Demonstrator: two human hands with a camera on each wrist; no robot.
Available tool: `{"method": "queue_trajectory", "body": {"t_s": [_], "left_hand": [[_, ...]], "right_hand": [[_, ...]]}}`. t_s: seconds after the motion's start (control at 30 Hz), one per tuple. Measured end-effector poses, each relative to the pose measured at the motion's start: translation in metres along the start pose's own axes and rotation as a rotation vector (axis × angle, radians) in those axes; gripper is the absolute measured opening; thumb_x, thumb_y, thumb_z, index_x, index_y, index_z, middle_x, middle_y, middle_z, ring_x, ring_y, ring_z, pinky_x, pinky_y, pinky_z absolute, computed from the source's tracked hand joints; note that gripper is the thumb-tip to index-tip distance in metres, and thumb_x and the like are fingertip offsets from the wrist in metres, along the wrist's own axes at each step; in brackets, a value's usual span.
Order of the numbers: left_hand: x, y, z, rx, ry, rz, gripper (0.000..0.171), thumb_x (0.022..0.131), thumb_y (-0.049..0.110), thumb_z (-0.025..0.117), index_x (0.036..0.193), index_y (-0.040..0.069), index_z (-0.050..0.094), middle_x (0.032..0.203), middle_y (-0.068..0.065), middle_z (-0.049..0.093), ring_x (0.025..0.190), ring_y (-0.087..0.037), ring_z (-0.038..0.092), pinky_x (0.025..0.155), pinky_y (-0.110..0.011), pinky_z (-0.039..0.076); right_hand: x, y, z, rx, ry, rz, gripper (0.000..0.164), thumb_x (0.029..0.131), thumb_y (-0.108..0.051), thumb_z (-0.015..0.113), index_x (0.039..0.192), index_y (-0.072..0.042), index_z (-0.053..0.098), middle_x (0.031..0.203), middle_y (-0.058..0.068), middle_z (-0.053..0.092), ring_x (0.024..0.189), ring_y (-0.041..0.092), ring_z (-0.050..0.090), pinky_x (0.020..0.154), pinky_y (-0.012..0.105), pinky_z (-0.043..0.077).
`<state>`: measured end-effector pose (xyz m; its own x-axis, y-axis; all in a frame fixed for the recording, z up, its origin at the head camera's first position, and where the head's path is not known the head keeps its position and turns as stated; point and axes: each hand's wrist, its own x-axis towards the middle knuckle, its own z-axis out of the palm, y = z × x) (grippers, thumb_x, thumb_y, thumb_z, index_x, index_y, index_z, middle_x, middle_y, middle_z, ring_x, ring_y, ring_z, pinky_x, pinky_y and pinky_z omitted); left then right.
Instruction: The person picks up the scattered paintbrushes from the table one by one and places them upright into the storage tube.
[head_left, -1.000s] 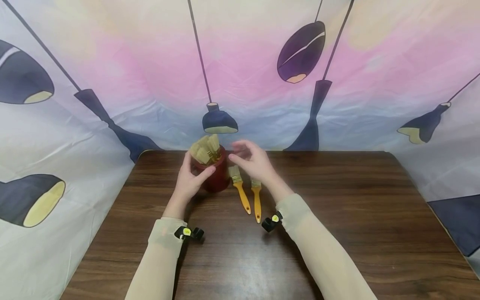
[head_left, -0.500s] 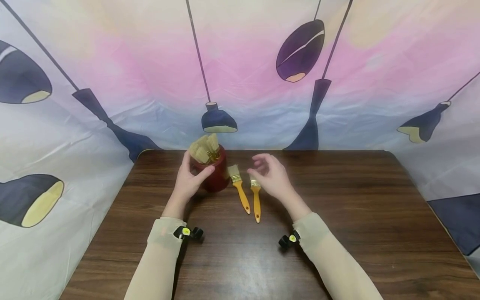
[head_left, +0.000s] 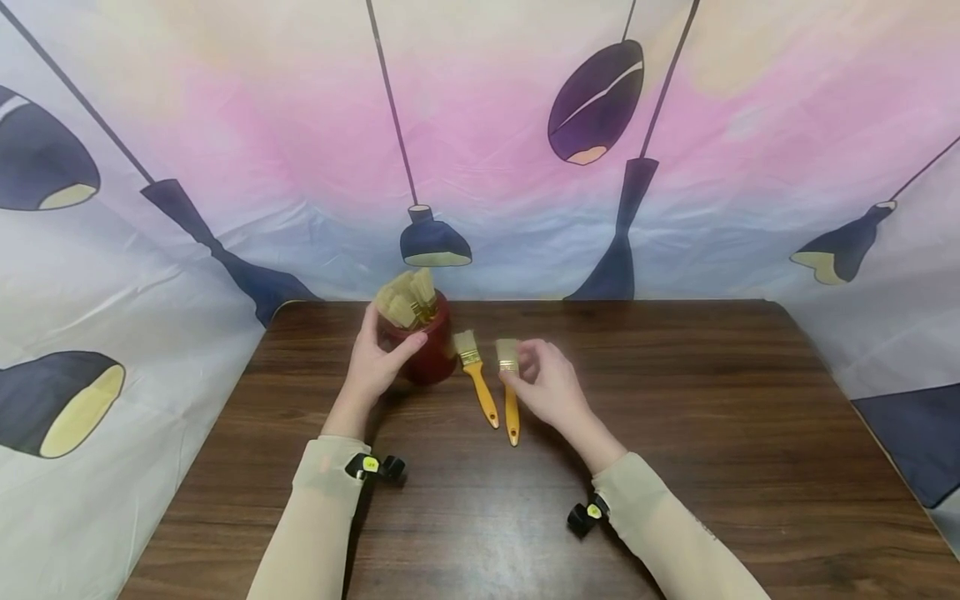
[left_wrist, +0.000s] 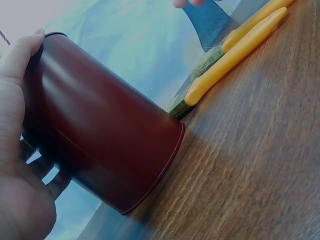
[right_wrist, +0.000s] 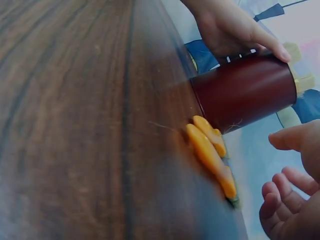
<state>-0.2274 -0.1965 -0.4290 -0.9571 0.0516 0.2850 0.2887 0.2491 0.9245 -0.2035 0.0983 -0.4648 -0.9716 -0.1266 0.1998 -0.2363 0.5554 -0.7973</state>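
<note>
My left hand (head_left: 372,358) grips a dark red cylindrical pot (head_left: 435,354), thumb on the near side near the rim. Several paintbrushes (head_left: 405,302) stand in the pot, bristles up. To its right, two paintbrushes with yellow handles lie on the table: a left one (head_left: 483,394) and a right one (head_left: 512,414). My right hand (head_left: 551,385) is over the right paintbrush's upper part, fingers loosely bent. In the right wrist view, the thumb and fingers stand apart with nothing between them, clear of the loose paintbrush (right_wrist: 206,152).
The brown wood-grain table (head_left: 712,433) spreads to both sides and toward me. Behind it hangs a cloth backdrop (head_left: 510,192) printed with lamps. A small black wrist camera (head_left: 390,468) is strapped to the left sleeve, and another (head_left: 583,518) to the right.
My right hand has moved away from the pot, rightward and toward me, down to the right paintbrush. My left hand keeps its hold on the pot, and both loose paintbrushes stay in place.
</note>
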Motion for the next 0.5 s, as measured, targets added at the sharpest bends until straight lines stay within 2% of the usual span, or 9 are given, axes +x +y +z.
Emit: {"method": "queue_trajectory", "body": {"t_s": [0.23, 0.5], "left_hand": [[0.001, -0.002, 0.001, -0.002, -0.001, 0.0, 0.087, 0.096, 0.01, 0.078, 0.17, 0.008, 0.03, 0.164, -0.025, 0.042, 0.152, -0.041, 0.041, 0.126, -0.066, 0.031], [0.001, -0.002, 0.0, 0.001, -0.002, 0.002, 0.088, 0.096, 0.01, 0.078, 0.17, 0.008, 0.03, 0.164, -0.025, 0.042, 0.151, -0.041, 0.041, 0.125, -0.066, 0.031]], "right_hand": [[-0.006, 0.009, 0.005, -0.02, -0.004, 0.072, 0.048, 0.095, -0.03, 0.087, 0.13, -0.002, 0.069, 0.11, 0.011, 0.072, 0.088, 0.023, 0.069, 0.082, 0.045, 0.06], [-0.007, 0.015, 0.009, -0.013, -0.042, 0.145, 0.054, 0.092, -0.032, 0.089, 0.132, -0.002, 0.068, 0.113, 0.013, 0.072, 0.091, 0.025, 0.069, 0.083, 0.046, 0.06]]}}
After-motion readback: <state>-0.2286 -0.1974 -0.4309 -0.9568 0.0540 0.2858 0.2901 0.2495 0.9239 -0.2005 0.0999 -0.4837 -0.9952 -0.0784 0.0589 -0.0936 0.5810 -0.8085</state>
